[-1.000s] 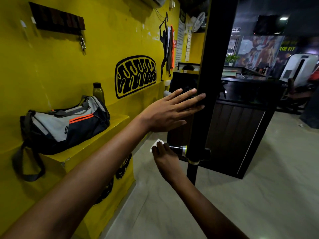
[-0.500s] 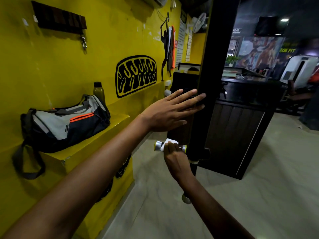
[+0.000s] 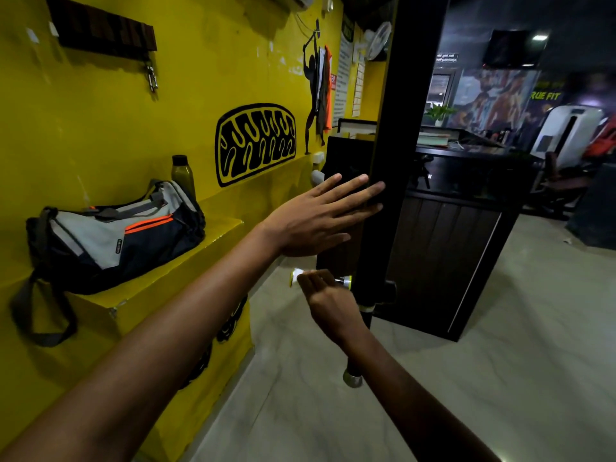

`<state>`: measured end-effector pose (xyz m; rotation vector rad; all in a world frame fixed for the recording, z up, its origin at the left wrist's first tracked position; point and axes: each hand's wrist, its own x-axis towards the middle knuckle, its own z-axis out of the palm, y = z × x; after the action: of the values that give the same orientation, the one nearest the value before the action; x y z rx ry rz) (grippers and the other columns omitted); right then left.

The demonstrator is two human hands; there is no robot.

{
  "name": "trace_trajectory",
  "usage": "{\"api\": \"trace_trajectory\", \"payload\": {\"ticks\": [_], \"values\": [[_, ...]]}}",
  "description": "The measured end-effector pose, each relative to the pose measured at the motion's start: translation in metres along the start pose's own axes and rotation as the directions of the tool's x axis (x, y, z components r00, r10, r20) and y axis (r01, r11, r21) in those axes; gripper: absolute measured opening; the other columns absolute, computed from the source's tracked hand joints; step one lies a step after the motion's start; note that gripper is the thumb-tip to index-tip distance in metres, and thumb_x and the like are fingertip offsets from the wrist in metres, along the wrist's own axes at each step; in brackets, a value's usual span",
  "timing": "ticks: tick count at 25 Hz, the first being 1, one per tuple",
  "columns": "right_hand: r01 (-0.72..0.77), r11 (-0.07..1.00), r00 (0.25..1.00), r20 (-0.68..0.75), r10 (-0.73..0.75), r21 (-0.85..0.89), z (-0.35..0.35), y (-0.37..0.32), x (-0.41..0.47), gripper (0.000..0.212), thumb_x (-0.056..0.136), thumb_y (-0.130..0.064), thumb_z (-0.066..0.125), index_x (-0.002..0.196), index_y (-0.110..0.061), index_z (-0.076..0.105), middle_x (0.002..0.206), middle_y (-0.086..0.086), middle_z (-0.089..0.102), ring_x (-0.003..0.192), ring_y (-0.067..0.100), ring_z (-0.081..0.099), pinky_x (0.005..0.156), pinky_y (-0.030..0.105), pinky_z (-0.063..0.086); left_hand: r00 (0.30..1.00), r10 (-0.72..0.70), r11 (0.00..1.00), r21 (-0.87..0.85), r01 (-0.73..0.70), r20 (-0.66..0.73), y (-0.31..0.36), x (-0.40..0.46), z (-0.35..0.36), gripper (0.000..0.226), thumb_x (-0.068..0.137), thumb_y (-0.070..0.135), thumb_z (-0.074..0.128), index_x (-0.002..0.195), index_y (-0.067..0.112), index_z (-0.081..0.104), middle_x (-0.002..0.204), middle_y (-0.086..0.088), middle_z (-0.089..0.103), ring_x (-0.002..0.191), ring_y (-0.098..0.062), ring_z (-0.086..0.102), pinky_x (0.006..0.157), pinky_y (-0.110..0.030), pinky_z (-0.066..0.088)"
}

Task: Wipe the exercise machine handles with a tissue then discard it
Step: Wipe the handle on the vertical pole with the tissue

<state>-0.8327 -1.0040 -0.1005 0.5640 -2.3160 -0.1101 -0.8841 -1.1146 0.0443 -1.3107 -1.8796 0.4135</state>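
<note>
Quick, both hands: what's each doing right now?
Left hand: open, fingers straight, flat against the black post.
Right hand: curled round the handle; tissue not visible.

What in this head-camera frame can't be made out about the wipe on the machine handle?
- Tissue: hidden under the right hand, so none shows.
- Horizontal handle: its middle is covered by that hand; only the metal ends show.
- Left hand: its palm side faces the black upright, so contact can't be confirmed.
- Lower handle: partly behind the right forearm.
</note>
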Motion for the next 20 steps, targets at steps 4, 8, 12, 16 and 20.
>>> {"api": "trace_trajectory", "payload": {"ticks": [4,8,12,16,20], "values": [[-0.037,0.998,0.999,0.019,0.036,0.058,-0.02,0.016,-0.005,0.039,0.066,-0.006,0.077,0.102,-0.005,0.065,0.08,0.012,0.065,0.068,0.029,0.064,0.036,0.03,0.045,0.999,-0.046,0.998,-0.047,0.047,0.018,0.005,-0.016,0.012,0.06,0.097,0.035,0.036,0.151,0.018,0.013,0.158,-0.009,0.011,0.146,-0.025,0.01,0.12,-0.042,0.012],[-0.038,0.968,0.998,0.062,0.023,0.248,-0.045,0.049,-0.029,0.019,0.082,-0.002,0.06,0.101,-0.006,0.061,0.079,0.009,0.062,0.065,0.025,0.06,0.049,0.032,0.047,0.965,-0.255,0.885,-0.388,0.256,0.056,0.032,-0.053,0.013,0.045,0.088,0.032,0.051,0.127,0.009,0.054,0.12,-0.01,0.058,0.109,-0.023,0.055,0.085,-0.041,0.054],[-0.169,0.968,0.986,0.018,0.168,0.188,-0.093,0.109,-0.074,0.023,0.079,-0.02,0.064,0.1,-0.012,0.062,0.085,0.005,0.067,0.073,0.022,0.065,0.053,0.031,0.052,0.954,-0.281,0.693,-0.665,0.278,0.106,0.093,-0.042,0.009,0.036,0.09,0.039,0.054,0.114,0.014,0.06,0.103,0.002,0.057,0.095,-0.008,0.052,0.077,-0.029,0.051],[-0.34,0.936,0.94,0.031,0.338,0.087,-0.133,0.174,-0.13,0.016,0.083,-0.012,0.059,0.099,-0.011,0.059,0.089,0.007,0.063,0.079,0.026,0.064,0.059,0.029,0.049,0.94,-0.305,0.538,-0.787,0.302,0.153,0.149,0.035,0.006,0.053,0.087,0.033,0.065,0.134,0.013,0.048,0.129,0.0,0.052,0.117,-0.011,0.052,0.096,-0.022,0.043],[-0.48,0.877,0.876,0.028,0.481,-0.025,-0.178,0.218,-0.192,0.009,0.088,-0.013,0.056,0.096,-0.011,0.058,0.088,0.009,0.063,0.079,0.029,0.06,0.058,0.033,0.044,0.953,-0.248,0.519,-0.807,0.282,0.174,0.19,0.113,0.017,0.057,0.086,0.041,0.065,0.135,0.016,0.048,0.133,0.001,0.051,0.125,-0.012,0.045,0.102,-0.021,0.035]]}}
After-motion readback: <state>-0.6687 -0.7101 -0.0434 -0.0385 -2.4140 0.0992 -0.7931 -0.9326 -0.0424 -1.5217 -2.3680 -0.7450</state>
